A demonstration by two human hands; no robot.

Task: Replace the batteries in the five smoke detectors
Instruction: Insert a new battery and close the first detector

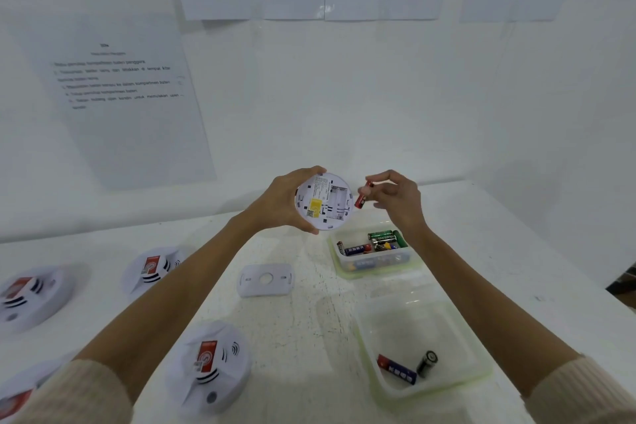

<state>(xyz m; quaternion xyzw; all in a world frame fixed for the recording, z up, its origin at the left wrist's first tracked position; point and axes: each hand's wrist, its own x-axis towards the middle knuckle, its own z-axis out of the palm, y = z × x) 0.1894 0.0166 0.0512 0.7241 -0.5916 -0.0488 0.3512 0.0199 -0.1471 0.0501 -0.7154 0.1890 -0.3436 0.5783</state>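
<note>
Right hand (401, 198): thumb and fingertips pinched on a red battery (361, 198), other fingers loosely fanned. Battery held near upright, top end in the pinch, lower end tilted toward the left, just beside the rim of the detector (323, 205) but not touching it. Long axis roughly parallel to the open bay (339, 199) on the detector's right half, so only a short sideways shift and a lay-down needed, by the look of it. Polarity marks too blurred to read; possibly bay empty, though hard to be sure.

Left hand (292, 203): wrapped round the detector's left edge, thumb at the bottom, fingers over the top, back face turned toward the camera. Clearly the holding hand; right hand the nearer one to the bay.

Further out, on the table (309, 320): loose cover (265, 279) below the hands; far tub (373, 258) with several batteries under the right wrist; near tub (423, 351) with two batteries. Four more detectors face up on the left, one (210, 365) nearest.
</note>
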